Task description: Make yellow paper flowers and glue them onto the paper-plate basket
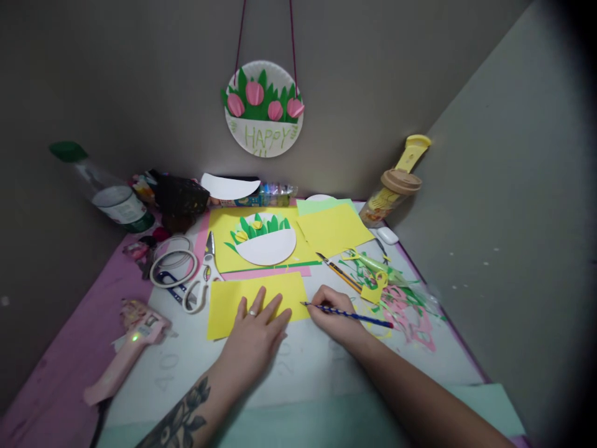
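Note:
My left hand (pixel 259 326) lies spread on a yellow sheet of paper (pixel 224 305), its fingers apart and pressing the sheet flat. In my right hand (pixel 333 314) is a dark blue pencil (pixel 361 317), pinched near its point. The pencil tip is close to the sheet's right edge; I cannot tell whether it touches the paper. Beyond my hands sits a paper plate craft (pixel 265 247) with green paper leaves and small yellow flowers. White-handled scissors (pixel 203 283) lie left of the yellow sheet. A craft knife (pixel 340 272) rests to the right, above my right hand.
A pink glue gun (pixel 133 348) with a green light lies at left, near tape rolls (pixel 173 267) and a green-capped bottle (pixel 116 199). Paper scraps (pixel 403 308) cover the right. A lidded cup (pixel 392 193) stands behind. A decorated plate (pixel 265 134) hangs on the wall.

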Available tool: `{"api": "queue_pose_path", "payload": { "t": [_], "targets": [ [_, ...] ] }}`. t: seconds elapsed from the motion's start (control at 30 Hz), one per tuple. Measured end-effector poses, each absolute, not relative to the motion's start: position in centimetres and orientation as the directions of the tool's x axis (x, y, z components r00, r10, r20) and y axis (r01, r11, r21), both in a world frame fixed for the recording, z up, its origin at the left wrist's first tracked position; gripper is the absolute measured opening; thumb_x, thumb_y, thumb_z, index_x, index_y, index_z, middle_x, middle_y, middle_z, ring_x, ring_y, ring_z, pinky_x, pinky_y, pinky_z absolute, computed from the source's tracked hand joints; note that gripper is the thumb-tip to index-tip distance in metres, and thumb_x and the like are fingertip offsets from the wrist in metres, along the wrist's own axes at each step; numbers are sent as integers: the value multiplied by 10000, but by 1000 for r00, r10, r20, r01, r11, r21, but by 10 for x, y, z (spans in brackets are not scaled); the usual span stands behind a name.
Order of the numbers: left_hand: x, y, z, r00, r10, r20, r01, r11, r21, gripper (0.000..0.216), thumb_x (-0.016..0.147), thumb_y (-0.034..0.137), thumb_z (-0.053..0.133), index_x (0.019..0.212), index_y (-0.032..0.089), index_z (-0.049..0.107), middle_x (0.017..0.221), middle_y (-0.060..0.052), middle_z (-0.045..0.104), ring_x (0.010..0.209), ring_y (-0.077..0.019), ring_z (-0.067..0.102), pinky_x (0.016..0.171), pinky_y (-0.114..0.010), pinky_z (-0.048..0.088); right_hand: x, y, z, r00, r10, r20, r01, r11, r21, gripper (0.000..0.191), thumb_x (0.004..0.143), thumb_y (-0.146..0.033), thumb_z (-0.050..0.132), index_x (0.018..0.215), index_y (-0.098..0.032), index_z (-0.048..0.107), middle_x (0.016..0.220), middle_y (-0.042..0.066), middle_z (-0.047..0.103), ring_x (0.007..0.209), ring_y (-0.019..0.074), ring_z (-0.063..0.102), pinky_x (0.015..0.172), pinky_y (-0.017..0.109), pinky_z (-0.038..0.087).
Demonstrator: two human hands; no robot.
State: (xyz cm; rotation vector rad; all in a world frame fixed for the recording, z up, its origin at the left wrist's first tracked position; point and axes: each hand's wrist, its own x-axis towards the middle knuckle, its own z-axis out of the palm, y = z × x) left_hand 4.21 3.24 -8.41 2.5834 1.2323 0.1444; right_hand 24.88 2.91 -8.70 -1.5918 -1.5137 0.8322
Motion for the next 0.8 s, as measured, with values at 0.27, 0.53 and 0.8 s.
{"api": "queue_pose_path", "payload": {
  "t": [0.27,0.53,0.8],
  "targets": [
    [42,31,-85,630,777,-16,748,-601,282,390,872,269,464,1254,339,511,1404,-45,430,1332,-357,258,995,-638,244,247,30,-89,96,995,41,478,-10,-878,154,678,-216,576,555,-189,488,504,-44,496,501,103,457,477,203,352],
    [42,31,-82,629,777,-10,743,-598,302,384,877,277,451,1251,334,516,1397,-50,438,1329,-352,266,1002,-632,235,247,30,-90,102,994,44,504,-14,-864,140,674,-203,564,559,-190,485,509,-46,492,507,101,458,476,197,350],
    [42,32,-83,630,777,14,737,-603,306,378,872,283,461,1241,330,530,1389,-52,449,1331,-334,269,1024,-607,220,248,29,-90,77,997,22,529,-22,-848,122,657,-186,564,560,-188,489,522,-43,505,511,101,460,481,198,353]
  ]
}}
